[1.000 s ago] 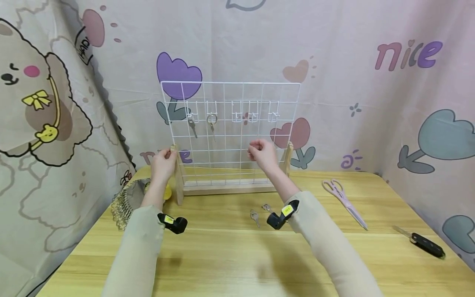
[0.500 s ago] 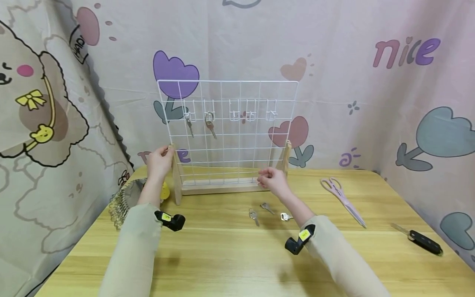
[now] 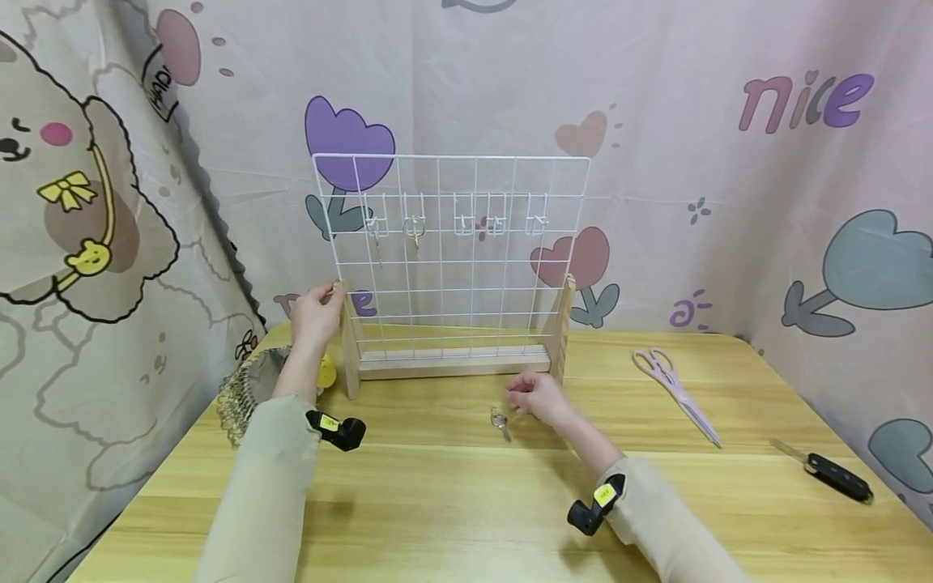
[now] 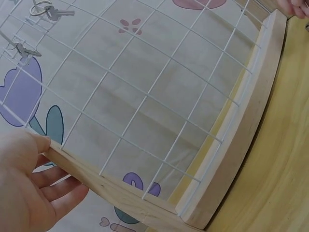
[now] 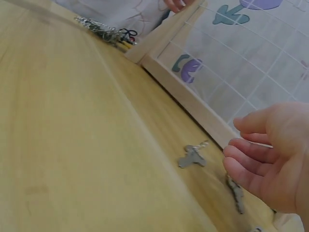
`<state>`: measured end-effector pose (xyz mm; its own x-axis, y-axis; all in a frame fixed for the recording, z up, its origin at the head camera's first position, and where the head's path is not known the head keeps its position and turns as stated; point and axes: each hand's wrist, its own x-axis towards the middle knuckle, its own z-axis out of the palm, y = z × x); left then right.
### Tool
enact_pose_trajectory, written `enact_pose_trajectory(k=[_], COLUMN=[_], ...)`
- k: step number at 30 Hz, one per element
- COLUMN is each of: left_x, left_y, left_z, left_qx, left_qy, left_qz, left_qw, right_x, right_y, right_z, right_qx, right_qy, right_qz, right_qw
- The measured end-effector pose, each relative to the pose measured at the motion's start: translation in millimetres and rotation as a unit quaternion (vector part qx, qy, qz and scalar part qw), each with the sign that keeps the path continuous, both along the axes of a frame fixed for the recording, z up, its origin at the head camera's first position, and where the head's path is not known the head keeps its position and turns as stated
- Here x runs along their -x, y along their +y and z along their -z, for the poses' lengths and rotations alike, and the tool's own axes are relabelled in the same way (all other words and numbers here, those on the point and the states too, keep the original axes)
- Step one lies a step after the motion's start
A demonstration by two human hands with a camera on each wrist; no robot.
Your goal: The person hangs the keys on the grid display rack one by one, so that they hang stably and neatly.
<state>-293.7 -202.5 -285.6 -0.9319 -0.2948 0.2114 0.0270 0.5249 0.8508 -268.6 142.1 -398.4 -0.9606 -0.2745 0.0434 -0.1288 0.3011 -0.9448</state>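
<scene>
On the yellow wood-grain desk [image 3: 437,486], just in front of the white wire rack [image 3: 475,261], a small silvery key [image 5: 191,158] lies flat, its metal dull, a twisted bit of ring or chain at one end. Beside it a second key [image 5: 235,195] lies partly under the fingers of the right hand [image 3: 539,395]. That hand's grip is loose, thumb and fingers apart and gently bent, nothing held between them; whether a fingertip touches metal, I cannot tell.

The left hand [image 3: 317,312] has its grip clamped on the top of the left upright [image 4: 111,191], a smooth, pale wooden post. Thin wires form a rectangular mesh above a straight wooden base [image 3: 452,369]. From bent-wire hooks [image 3: 497,224] hang two more keys, one on a round metal ring [image 3: 414,227].

To the right lie pink scissors [image 3: 674,393] with looped handles, then a black-handled tool [image 3: 838,479] with a slim blade. At the left sits a frilly, chain-edged container [image 3: 233,405]. Behind everything hangs softly creased cloth [image 3: 474,81] printed with rounded flowers and hearts.
</scene>
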Motion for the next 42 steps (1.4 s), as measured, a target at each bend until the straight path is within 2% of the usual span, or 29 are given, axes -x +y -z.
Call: enact_pose_trajectory(k=[6,11,20,27,36,42], left_x=[-0.6,-0.7,-1.5,-1.7,-0.7,-0.1], left_y=[1.4,1.8,2.2,2.2,2.2,2.2], left_z=[-0.3,-0.1,1.2,0.5,0.9,0.8], left_qx=[-0.006,-0.010,-0.017,-0.012,-0.007,-0.008], left_qy=[-0.004,-0.007,-0.014,-0.006,-0.006,-0.006], left_qz=[0.000,0.000,0.001,-0.002,-0.006,-0.005], left_qw=[1.0000,0.9999,0.9997,0.9999,0.9999,0.9999], right_x=[-5.0,-7.4,-8.9,-9.6,-10.8,-8.5], right_y=[-12.8,-17.3,-20.1,-22.0,-21.5,-20.9], right_z=[6.4,11.1,17.4,15.9,6.3,-10.1], right_qx=[-0.019,-0.066,-0.104,-0.185,-0.150,-0.125], right_qy=[-0.015,0.020,0.063,0.128,0.081,0.097], right_qz=[0.001,0.014,0.011,0.010,0.003,0.017], right_qw=[0.9997,0.9975,0.9925,0.9743,0.9854,0.9872])
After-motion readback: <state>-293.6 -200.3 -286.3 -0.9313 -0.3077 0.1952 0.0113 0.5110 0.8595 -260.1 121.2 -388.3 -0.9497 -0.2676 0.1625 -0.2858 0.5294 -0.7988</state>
